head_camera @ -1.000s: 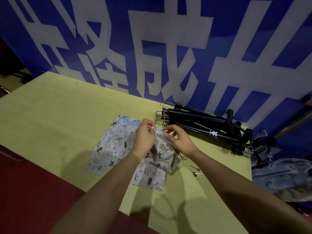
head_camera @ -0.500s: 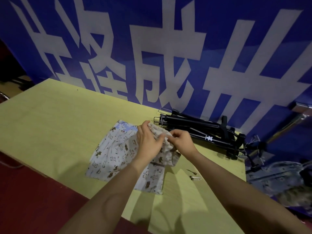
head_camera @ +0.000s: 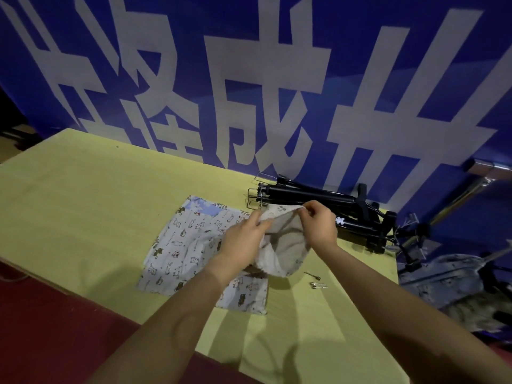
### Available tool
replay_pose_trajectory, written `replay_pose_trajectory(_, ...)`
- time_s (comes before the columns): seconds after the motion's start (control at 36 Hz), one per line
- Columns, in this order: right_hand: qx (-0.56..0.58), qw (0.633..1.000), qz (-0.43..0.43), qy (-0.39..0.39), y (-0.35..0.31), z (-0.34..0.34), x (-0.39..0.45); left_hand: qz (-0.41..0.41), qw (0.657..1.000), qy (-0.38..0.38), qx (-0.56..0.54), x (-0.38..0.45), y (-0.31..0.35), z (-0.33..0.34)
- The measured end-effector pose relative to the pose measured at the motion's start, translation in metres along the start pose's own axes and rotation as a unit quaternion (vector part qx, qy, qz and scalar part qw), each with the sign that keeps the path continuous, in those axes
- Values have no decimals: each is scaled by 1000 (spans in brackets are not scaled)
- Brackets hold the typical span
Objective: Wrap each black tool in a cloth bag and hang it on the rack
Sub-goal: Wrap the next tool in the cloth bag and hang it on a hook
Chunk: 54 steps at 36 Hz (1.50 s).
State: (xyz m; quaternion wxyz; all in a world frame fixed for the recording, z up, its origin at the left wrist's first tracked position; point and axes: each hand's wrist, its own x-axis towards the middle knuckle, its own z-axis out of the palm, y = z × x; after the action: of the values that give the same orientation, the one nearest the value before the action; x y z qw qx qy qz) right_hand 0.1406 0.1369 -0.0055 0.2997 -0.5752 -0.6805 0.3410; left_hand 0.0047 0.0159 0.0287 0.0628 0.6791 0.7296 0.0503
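Note:
Above the yellow table (head_camera: pixel 83 206) I hold a pale printed cloth bag (head_camera: pixel 279 250) with its mouth pulled wide. My left hand (head_camera: pixel 243 239) pinches the left side of the rim, my right hand (head_camera: pixel 318 225) pinches the right side. Under it, more printed cloth bags (head_camera: pixel 182 245) lie flat in a stack on the table. A pile of black tools (head_camera: pixel 318 200) with wire hooks lies behind my hands, against the blue banner. Neither hand touches the tools.
Two small metal clips (head_camera: pixel 317 281) lie on the table right of the cloth. Off the table's right edge a metal rack (head_camera: pixel 476 187) carries hanging printed bags (head_camera: pixel 448 278). A blue banner (head_camera: pixel 249 79) with white characters stands behind the table. The red floor shows in front.
The bunched bag between my hands has been spread open: my hands moved apart and lifted its rim. The view shifted slightly closer.

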Motion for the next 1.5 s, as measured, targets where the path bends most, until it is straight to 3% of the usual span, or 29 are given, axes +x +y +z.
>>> replay_pose_trajectory(0.08,-27,1000,4,5,4,-3,-1,32,998,-39,29,4,1,6)
replay_pose_trajectory(0.22,-2,999,-37,-15,11,-5,-6,14,996,-82,12,13,10,20)
replay_pose_trajectory(0.39,7,999,-13,-48,49,-16,-20,-47,997,-58,-4,26,16,41)
replay_pose_trajectory(0.58,-209,964,14,-163,105,-12,-31,-107,992,-56,-38,34,32,53)
replay_pose_trajectory(0.75,-280,936,10,-212,123,-9,-32,-123,988,-51,-74,38,42,59)
replay_pose_trajectory(0.94,-297,929,-39,-216,126,-8,-23,-113,987,-50,-106,42,44,65)
replay_pose_trajectory(1.14,-201,973,2,-114,120,-30,-17,-123,979,-74,-143,51,50,57)
replay_pose_trajectory(1.25,-159,982,-71,-76,100,-44,-12,-117,979,-62,-155,55,53,49)
replay_pose_trajectory(1.42,-167,954,-214,-126,60,-38,1,-96,978,-34,-182,65,50,26)
replay_pose_trajectory(1.5,-161,954,-223,-120,41,-28,6,-86,975,-24,-201,67,44,11)
